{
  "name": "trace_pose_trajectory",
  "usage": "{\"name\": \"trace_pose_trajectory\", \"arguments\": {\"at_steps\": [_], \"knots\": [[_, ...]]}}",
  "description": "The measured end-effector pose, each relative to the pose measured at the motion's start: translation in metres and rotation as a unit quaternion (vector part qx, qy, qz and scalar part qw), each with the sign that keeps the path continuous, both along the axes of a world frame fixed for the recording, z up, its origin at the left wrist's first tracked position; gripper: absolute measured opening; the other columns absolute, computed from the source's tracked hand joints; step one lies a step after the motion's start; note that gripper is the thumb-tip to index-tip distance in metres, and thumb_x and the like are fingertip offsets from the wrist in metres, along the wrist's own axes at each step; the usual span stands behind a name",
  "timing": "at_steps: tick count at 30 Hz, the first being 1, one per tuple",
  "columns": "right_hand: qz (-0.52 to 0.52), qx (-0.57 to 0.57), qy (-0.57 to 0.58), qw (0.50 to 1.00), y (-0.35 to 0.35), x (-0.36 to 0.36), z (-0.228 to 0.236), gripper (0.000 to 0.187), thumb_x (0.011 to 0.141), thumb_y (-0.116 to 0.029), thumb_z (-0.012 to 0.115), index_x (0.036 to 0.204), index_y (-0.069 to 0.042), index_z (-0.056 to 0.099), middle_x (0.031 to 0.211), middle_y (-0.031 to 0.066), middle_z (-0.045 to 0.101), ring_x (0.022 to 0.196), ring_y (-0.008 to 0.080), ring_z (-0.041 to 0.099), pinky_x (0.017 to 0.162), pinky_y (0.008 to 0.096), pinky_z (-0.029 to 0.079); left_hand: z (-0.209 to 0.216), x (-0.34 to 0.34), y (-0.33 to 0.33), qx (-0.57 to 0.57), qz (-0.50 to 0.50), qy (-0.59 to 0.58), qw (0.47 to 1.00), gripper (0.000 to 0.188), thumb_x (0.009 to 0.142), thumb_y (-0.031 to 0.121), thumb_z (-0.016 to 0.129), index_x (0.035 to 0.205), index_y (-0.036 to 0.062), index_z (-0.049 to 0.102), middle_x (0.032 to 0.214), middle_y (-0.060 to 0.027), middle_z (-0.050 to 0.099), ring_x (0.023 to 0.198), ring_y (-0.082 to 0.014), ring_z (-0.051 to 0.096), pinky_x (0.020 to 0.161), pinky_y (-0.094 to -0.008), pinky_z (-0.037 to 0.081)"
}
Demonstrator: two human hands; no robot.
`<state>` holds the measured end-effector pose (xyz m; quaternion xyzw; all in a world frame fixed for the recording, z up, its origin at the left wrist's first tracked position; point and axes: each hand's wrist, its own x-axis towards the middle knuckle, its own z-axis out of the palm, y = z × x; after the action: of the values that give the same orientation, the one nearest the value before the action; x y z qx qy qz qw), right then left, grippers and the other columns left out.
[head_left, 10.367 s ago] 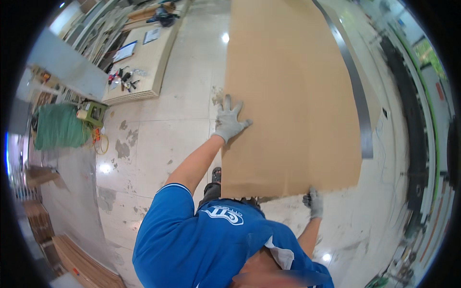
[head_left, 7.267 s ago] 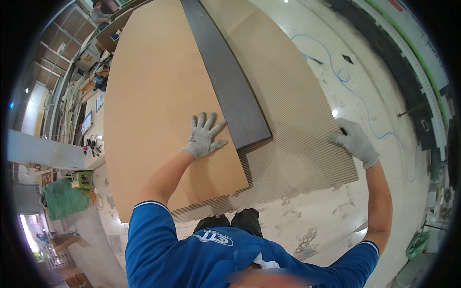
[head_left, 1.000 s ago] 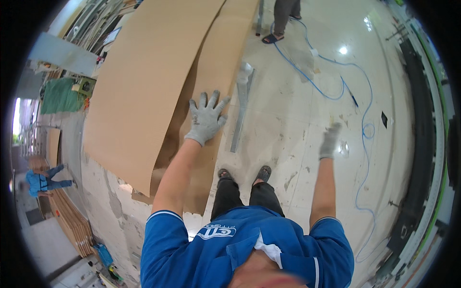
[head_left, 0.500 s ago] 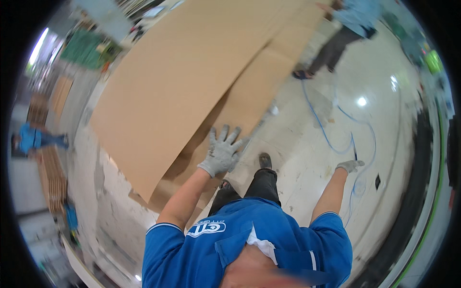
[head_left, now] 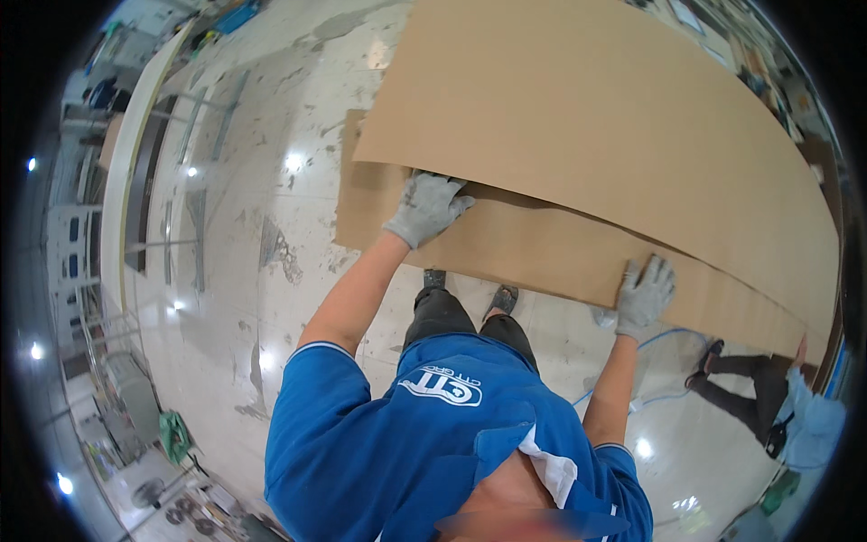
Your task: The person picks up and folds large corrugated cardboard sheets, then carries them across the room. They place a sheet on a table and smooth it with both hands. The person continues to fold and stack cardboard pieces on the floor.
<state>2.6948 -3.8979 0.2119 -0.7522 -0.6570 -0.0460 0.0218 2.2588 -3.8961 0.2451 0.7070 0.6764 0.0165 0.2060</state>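
Note:
Two large brown cardboard sheets lie overlapped in front of me. My left hand [head_left: 428, 208], in a grey glove, is at the near edge of the upper sheet [head_left: 578, 108]. Its thumb stands apart, and the fingertips are partly hidden at the dark gap under that edge. My right hand [head_left: 644, 294], gloved too, lies with fingers spread on the lower sheet [head_left: 542, 239], close to its near edge. Nothing shows in its grasp. The upper sheet's edge is raised a little off the lower one between my hands.
A co-worker [head_left: 754, 388] in a light blue shirt stands at the right by the sheets' far end. A blue hose [head_left: 664, 334] trails over the tiled floor [head_left: 298, 208] near my right arm. Metal frames [head_left: 181, 190] and a long pale board [head_left: 135, 163] stand at the left.
My view has swung to the left. My right hand has left the area by the blue hose and come onto the lower sheet. My left hand has shifted to the upper sheet's edge.

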Motion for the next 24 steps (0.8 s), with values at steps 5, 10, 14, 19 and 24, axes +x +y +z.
{"name": "trace_pose_trajectory", "arguments": {"at_steps": [5, 10, 14, 19, 24], "knots": [[0.264, 0.007, 0.027, 0.964, 0.003, -0.12, 0.009, 0.066, 0.092, -0.054, 0.053, 0.138, -0.007, 0.052, 0.146, 0.0211, 0.044, 0.137, 0.045, 0.035, 0.113, 0.0567, 0.024, -0.017, -0.096, 0.013, 0.116, 0.062, 0.058, 0.99, 0.056, 0.085, 0.047, 0.063, 0.13, 0.0148, 0.059, 0.139, -0.0091, 0.054, 0.131, -0.0314, 0.047, 0.109, -0.0488, 0.035], [0.334, -0.119, 0.057, 0.933, 0.032, -0.213, 0.025, 0.068, 0.09, -0.062, 0.052, 0.129, -0.008, 0.058, 0.131, 0.0195, 0.056, 0.124, 0.0399, 0.05, 0.105, 0.0558, 0.034, -0.019, -0.15, 0.019, 0.123, 0.193, 0.29, 0.929, 0.076, 0.087, 0.046, 0.064, 0.152, 0.0226, 0.031, 0.134, -0.0067, 0.06, 0.123, -0.0383, 0.053, 0.105, -0.0409, 0.041], [0.37, -0.084, 0.167, 0.91, 0.044, -0.242, 0.014, 0.075, 0.09, -0.069, 0.045, 0.13, -0.006, 0.056, 0.115, 0.0197, 0.066, 0.108, 0.0366, 0.061, 0.094, 0.0487, 0.046, -0.025, -0.174, 0.003, 0.083, 0.427, -0.144, 0.889, 0.059, 0.084, 0.051, 0.067, 0.131, 0.016, 0.059, 0.117, -0.0118, 0.069, 0.109, -0.0341, 0.062, 0.094, -0.0406, 0.046], [0.385, -0.042, 0.085, 0.918, 0.056, -0.267, 0.009, 0.078, 0.089, -0.073, 0.044, 0.129, -0.007, 0.058, 0.118, 0.0196, 0.065, 0.11, 0.0375, 0.06, 0.091, 0.0469, 0.048, -0.019, -0.188, -0.007, 0.11, 0.387, -0.218, 0.889, 0.042, 0.088, 0.044, 0.066, 0.101, 0.0055, 0.075, 0.096, -0.0147, 0.074, 0.089, -0.0266, 0.069, 0.081, -0.0352, 0.052], [0.397, -0.039, 0.095, 0.912, 0.056, -0.27, 0.012, 0.08, 0.088, -0.074, 0.044, 0.132, -0.008, 0.056, 0.126, 0.0195, 0.061, 0.117, 0.0388, 0.056, 0.095, 0.0472, 0.046, -0.031, -0.185, -0.031, 0.136, 0.411, -0.263, 0.862, 0.04, 0.092, 0.041, 0.063, 0.107, 0.0061, 0.073, 0.099, -0.012, 0.074, 0.085, -0.021, 0.067, 0.076, -0.0371, 0.051]]}}
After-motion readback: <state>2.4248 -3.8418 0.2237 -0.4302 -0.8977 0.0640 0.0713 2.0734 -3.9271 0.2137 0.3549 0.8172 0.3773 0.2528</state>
